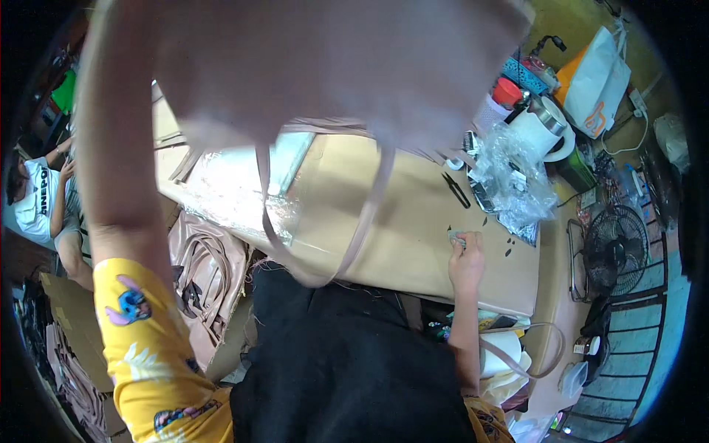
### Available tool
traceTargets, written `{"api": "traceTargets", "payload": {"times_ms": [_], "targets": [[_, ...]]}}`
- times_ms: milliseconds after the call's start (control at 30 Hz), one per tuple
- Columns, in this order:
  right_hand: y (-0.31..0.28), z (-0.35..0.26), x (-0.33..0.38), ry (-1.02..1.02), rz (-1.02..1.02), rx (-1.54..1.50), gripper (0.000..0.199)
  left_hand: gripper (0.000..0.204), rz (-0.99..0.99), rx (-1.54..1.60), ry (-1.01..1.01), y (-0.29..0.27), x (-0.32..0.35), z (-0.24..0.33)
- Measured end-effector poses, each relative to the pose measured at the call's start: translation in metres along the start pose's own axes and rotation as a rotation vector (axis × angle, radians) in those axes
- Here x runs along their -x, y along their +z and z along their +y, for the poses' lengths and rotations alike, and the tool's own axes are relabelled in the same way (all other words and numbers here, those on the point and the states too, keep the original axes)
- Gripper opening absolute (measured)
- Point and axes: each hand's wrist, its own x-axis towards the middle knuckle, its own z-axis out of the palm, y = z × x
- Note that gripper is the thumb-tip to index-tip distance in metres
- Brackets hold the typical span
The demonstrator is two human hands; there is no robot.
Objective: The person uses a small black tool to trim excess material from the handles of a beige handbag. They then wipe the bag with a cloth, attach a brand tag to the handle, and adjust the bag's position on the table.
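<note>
My left arm is raised along the left of the view, and my left hand at the top holds up a pale pink bag, blurred and close to the camera. Its long strap hangs in a loop over the tan table. The fingers themselves are hidden by the bag. My right hand rests on the table near its right end and pinches a small pale green piece. A few small dark bits lie just to the right of that hand.
A black tool, crumpled clear plastic, a white kettle and a red-lidded cup crowd the table's far right. A fan stands beyond. Pink bags are piled lower left, near a seated person.
</note>
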Motion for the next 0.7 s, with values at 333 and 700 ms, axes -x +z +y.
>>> {"api": "traceTargets", "payload": {"times_ms": [333,700], "targets": [[-0.068,0.046,-0.042,0.327,0.162,-0.655,0.011,0.067,0.466,0.075,0.059,0.053,0.082,0.115],[0.016,-0.080,-0.001,-0.456,-0.263,-0.041,0.011,0.063,0.089,0.591,-0.069,0.275,0.089,0.231]]}}
